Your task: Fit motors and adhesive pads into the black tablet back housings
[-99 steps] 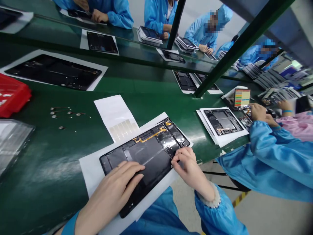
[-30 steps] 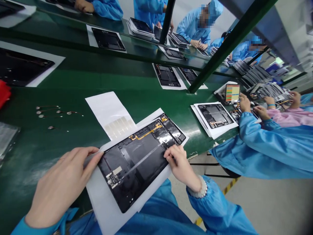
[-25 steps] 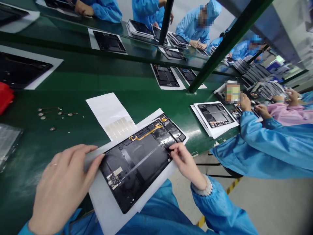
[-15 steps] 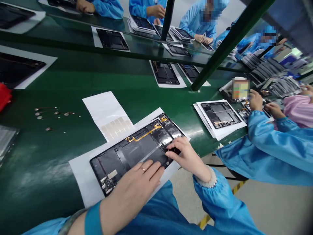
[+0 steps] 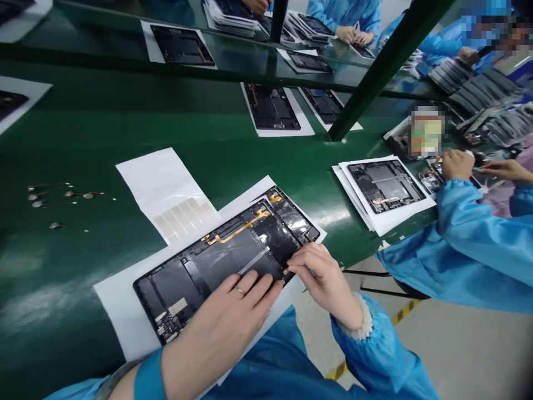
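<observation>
A black tablet housing (image 5: 225, 261) lies tilted across white paper sheets, an orange flex cable (image 5: 237, 230) along its far side and a small circuit board (image 5: 169, 328) at its near-left corner. Its right end overlaps a second black housing (image 5: 297, 214). My left hand (image 5: 225, 322), a ring on one finger, rests flat with fingers stretched over the near edge of the upper housing. At that edge, farther right, the thumb and fingers of my right hand (image 5: 320, 272) are pinched together; whatever is between them is too small to make out.
A white sheet with pale adhesive strips (image 5: 185, 216) lies beyond the housing. Several small round parts with wires (image 5: 69, 194) are scattered at left. A stack of papers with a tablet housing (image 5: 385, 186) sits at right, near a co-worker's hands (image 5: 458, 165). A green post (image 5: 375, 78) rises behind.
My right fingertips have moved slightly down to the housing's near edge and drawn closer together. My left hand stays flat on the housing. The camera view has shifted a little.
</observation>
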{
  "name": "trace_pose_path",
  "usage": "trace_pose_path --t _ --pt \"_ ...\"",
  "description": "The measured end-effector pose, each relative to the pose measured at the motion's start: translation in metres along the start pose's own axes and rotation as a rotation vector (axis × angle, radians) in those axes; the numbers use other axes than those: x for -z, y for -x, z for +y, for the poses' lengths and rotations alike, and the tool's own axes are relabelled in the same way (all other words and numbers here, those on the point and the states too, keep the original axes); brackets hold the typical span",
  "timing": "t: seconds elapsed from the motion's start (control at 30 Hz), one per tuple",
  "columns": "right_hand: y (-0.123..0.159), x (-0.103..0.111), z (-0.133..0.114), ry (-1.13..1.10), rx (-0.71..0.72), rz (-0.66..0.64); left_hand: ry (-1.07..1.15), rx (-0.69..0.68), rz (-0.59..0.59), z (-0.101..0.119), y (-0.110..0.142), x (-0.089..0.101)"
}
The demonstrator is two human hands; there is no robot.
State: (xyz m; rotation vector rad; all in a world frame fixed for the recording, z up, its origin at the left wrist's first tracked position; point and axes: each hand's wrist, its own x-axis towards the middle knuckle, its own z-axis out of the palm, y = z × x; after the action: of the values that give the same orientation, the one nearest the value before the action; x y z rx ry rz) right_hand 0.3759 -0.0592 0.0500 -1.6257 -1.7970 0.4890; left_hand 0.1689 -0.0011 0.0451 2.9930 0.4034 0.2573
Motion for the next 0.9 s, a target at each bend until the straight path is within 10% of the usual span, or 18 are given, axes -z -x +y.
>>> trace_pose_path --t 0.37,0.63,0.9 --pt "0.019 -0.009 -0.014 0.405 0.108 0.107 0.051 0.008 0.062 -0.002 -0.001 0.001" --pt "0.024 -0.009 -0.018 -0.098 -0.13 0.126 0.032 0.01 -0.005 -0.003 0.004 -0.01" --pt "0.022 -0.013 -0.016 -0.146 -0.219 0.147 -0.001 -0.055 -0.054 -0.009 0.004 -0.007"
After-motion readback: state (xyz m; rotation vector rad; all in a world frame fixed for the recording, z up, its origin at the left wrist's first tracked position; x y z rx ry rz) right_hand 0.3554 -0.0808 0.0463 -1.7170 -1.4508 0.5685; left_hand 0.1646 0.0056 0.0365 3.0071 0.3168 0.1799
